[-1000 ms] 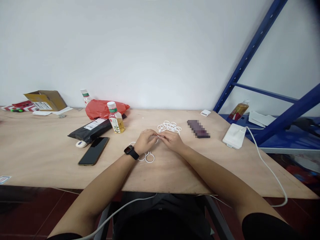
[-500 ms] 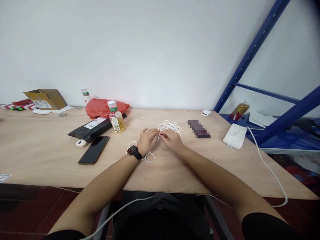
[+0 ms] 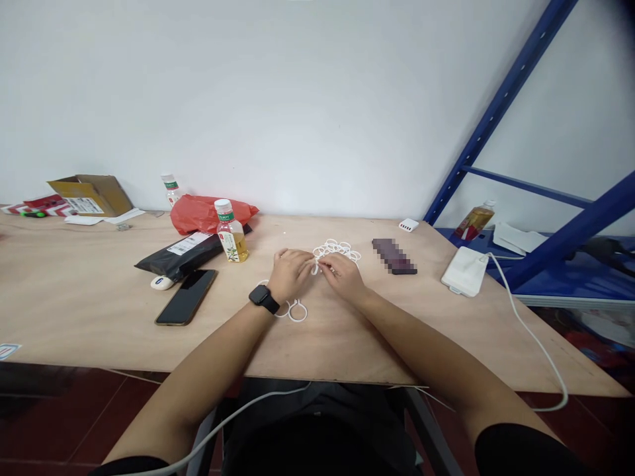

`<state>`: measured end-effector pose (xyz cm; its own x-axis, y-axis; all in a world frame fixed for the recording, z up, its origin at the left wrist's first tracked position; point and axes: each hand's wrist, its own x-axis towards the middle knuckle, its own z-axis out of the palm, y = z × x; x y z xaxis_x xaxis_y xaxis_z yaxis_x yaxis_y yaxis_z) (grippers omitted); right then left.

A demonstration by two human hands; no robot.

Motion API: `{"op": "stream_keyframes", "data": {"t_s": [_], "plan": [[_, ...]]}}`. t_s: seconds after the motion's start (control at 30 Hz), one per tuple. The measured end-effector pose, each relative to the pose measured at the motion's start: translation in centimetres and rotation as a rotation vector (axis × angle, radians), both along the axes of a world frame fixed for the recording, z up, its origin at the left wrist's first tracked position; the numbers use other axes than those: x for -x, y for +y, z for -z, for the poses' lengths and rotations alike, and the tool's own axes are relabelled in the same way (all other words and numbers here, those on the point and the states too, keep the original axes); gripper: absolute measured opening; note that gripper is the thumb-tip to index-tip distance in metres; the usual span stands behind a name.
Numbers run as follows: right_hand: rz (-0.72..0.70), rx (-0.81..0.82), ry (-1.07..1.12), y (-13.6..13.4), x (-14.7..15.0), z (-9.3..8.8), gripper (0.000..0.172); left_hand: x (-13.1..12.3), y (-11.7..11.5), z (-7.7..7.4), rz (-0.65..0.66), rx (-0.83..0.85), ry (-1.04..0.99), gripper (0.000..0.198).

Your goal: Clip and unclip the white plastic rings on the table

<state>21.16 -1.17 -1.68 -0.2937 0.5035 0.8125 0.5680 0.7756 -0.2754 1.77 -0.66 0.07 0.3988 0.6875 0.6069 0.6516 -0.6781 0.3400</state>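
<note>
My left hand point(image 3: 292, 274), with a black watch point(image 3: 264, 299) on its wrist, is closed at the fingertips on a small white ring point(image 3: 315, 268). My right hand point(image 3: 343, 277) pinches the same ring from the other side. Only part of this ring shows between the fingers. Just behind my hands lies a pile of several white plastic rings point(image 3: 342, 247), partly covered by my right hand. Nearer to me, another white ring point(image 3: 297, 311) with a small tab lies flat by my left wrist, which hides part of the rings beside it.
To the left are a phone point(image 3: 186, 299), a black parcel bag point(image 3: 171, 259), a drink bottle point(image 3: 231, 237) and a red plastic bag point(image 3: 196, 213). Rightward lie a pixelated dark object point(image 3: 394, 256) and a white power bank point(image 3: 465, 271) with a cable. A blue shelf frame point(image 3: 501, 99) stands at the right.
My left hand has shifted slightly left, and my fingertips have drawn a little apart. More of the white ring between them now shows.
</note>
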Motion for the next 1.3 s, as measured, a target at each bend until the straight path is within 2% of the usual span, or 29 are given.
{"op": "stream_keyframes", "data": {"t_s": [0.1, 0.2, 0.33, 0.43, 0.6, 0.73, 0.83, 0.97, 1.17, 1.3], "plan": [[0.078, -0.026, -0.04, 1.0, -1.4, 0.2, 0.016, 2.3, 1.2, -0.9, -0.015, 0.088, 0.099, 0.026], [0.196, -0.002, -0.036, 1.8, -3.0, 0.2, 0.017, 4.7, 2.2, -1.6, 0.078, 0.231, 0.219, 0.024], [0.313, 0.099, 0.105, 2.3, -3.9, 0.2, 0.018, 5.7, 2.4, -1.5, 0.124, 0.403, 0.325, 0.027], [0.248, 0.111, 0.109, 2.1, -3.3, 0.4, 0.016, 5.1, 2.3, -1.0, 0.169, 0.381, 0.415, 0.028], [-0.002, 0.073, -0.054, 0.7, -1.2, 0.5, 0.016, 4.2, 2.4, -0.2, 0.221, 0.382, 0.452, 0.012], [-0.133, 0.074, -0.159, -0.5, 0.1, 0.0, 0.015, 3.7, 2.5, 0.2, 0.122, 0.358, 0.355, 0.011], [-0.122, 0.108, -0.142, -0.6, 0.2, 0.0, 0.016, 3.2, 2.2, 0.3, 0.047, 0.303, 0.192, 0.016], [-0.091, 0.221, -0.08, -0.2, 0.0, 0.3, 0.018, 2.4, 1.7, 0.2, 0.055, 0.226, 0.039, 0.019], [-0.111, 0.319, 0.018, -0.2, 0.3, 0.6, 0.017, 1.8, 1.3, 0.4, 0.071, 0.203, 0.029, 0.019], [-0.087, 0.384, 0.118, -0.3, 0.7, 0.8, 0.015, 1.6, 1.1, 0.5, 0.145, 0.1, 0.023, 0.019]]}}
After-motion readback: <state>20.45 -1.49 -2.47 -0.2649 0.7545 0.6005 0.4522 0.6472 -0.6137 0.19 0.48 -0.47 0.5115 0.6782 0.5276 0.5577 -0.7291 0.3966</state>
